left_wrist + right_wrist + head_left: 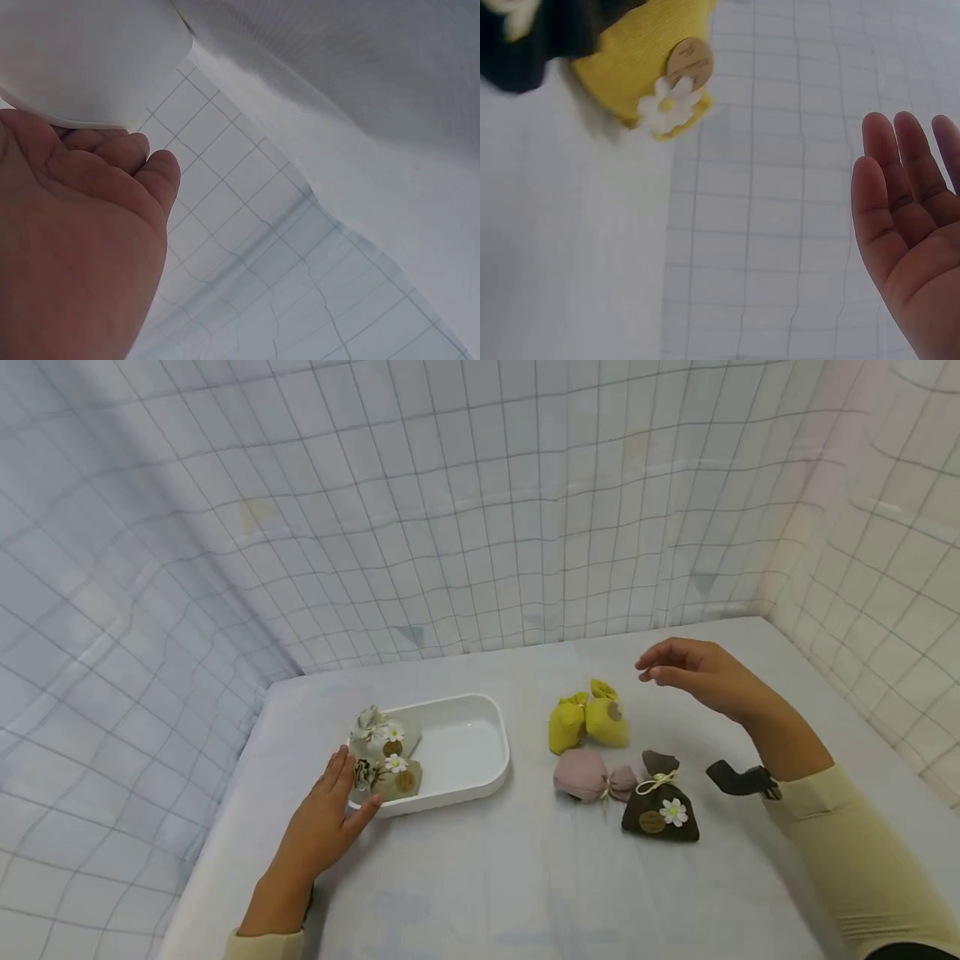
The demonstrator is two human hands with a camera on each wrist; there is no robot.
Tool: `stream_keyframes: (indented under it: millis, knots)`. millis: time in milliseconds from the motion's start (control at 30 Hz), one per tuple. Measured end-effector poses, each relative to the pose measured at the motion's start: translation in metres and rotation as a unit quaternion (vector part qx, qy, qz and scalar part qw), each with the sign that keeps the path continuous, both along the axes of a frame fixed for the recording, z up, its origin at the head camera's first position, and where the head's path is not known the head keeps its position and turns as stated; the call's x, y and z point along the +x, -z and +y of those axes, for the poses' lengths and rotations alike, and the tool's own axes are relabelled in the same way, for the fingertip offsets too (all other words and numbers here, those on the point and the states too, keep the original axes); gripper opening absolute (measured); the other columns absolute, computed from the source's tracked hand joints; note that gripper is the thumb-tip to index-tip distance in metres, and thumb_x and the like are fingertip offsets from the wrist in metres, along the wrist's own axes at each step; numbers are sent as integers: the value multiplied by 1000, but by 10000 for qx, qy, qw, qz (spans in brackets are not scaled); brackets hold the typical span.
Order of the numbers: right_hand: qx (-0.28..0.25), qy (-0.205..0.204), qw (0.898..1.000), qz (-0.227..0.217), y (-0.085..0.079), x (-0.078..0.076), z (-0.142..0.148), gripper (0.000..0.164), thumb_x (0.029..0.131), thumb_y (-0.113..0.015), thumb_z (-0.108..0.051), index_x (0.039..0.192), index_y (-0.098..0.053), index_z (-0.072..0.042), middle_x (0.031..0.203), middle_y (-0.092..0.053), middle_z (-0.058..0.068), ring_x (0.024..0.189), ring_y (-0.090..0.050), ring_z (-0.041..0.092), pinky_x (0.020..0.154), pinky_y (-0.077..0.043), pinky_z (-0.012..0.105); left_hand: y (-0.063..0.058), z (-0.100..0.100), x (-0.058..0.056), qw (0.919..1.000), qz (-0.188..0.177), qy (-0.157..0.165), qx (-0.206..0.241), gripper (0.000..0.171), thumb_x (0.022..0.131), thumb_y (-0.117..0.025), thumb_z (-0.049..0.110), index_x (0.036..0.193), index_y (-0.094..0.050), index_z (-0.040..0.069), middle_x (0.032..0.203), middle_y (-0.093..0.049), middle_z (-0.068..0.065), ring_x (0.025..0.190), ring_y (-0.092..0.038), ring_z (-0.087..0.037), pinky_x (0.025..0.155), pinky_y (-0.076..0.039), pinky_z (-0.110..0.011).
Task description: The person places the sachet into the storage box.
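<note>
A white tray (465, 752) holds two small drawstring pouches at its left end: a pale grey pouch (407, 731) and a beige pouch (386, 787), each with a white flower. Against that end lies my left hand (318, 827), fingers straight along the wall and thumb by the near rim; the left wrist view shows fingertips at the tray's side (97, 67). My right hand (697, 677) hovers with nothing in it, right of two yellow pouches (606, 725). Nearer me lie a pink pouch (581, 774) and a dark brown pouch (660, 817) with a flower.
A white cloth covers the table (480, 877). Checked white curtains (465, 510) hang close behind it and along both sides. A black strap end (738, 778) sticks out from the right wrist near the brown pouch.
</note>
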State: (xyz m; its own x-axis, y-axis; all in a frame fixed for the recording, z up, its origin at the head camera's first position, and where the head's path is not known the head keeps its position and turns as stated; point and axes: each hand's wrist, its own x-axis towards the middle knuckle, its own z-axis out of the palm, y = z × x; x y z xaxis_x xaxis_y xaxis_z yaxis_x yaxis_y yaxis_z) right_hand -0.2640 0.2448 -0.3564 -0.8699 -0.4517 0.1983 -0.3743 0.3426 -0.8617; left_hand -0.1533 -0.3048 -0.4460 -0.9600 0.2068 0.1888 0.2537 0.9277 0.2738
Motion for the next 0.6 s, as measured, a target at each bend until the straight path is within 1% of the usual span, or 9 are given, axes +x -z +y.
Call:
stream_keyframes:
  millis: [133, 233, 333, 367, 500, 600]
  knots:
    - [9, 340, 9991, -235, 17, 19, 30, 25, 104, -55, -15, 120, -59, 3, 115, -65, 4, 105, -65, 16, 88, -50, 19, 0, 1, 0, 10000, -42, 0, -10, 88, 98, -58, 50, 154, -22, -9, 160, -19, -26, 145, -22, -43, 109, -29, -62]
    - [178, 360, 9986, -349, 29, 32, 45, 25, 104, -54, -14, 121, -58, 4, 116, -65, 2, 104, -65, 13, 87, -49, 18, -3, 0, 0, 10000, -16, -11, -41, 88, 98, -58, 50, 153, -22, -9, 161, -19, -25, 146, -21, -43, 109, -29, -62]
    - [331, 386, 9976, -461, 38, 44, 54, 24, 104, -54, -13, 121, -58, 3, 116, -65, 4, 103, -65, 12, 87, -50, 17, -4, -1, 0, 10000, 7, -7, -44, 88, 98, -58, 49, 153, -22, -9, 161, -19, -25, 147, -19, -42, 109, -28, -62]
    - [360, 387, 9973, -504, 40, 47, 56, 24, 103, -55, -13, 120, -58, 3, 116, -64, 6, 103, -65, 13, 86, -51, 18, -4, -1, -1, 10000, 18, -8, -40, 88, 98, -58, 49, 153, -22, -9, 161, -19, -25, 147, -19, -42, 109, -28, -62]
    - [686, 289, 9937, -841, 45, 57, 59, 26, 101, -59, -18, 118, -59, 2, 114, -64, 14, 101, -65, 20, 85, -52, 22, -2, -1, -1, 10000, 27, -10, 0, 87, 98, -58, 49, 153, -23, -9, 161, -19, -25, 147, -20, -42, 109, -29, -62]
    - [1085, -1, 9886, -1045, 47, 62, 58, 29, 101, -61, -22, 119, -60, 0, 113, -65, 14, 101, -63, 18, 84, -52, 25, -1, 0, -1, 10000, 14, -19, 11, 87, 98, -58, 49, 153, -23, -9, 161, -19, -25, 146, -20, -42, 109, -29, -62]
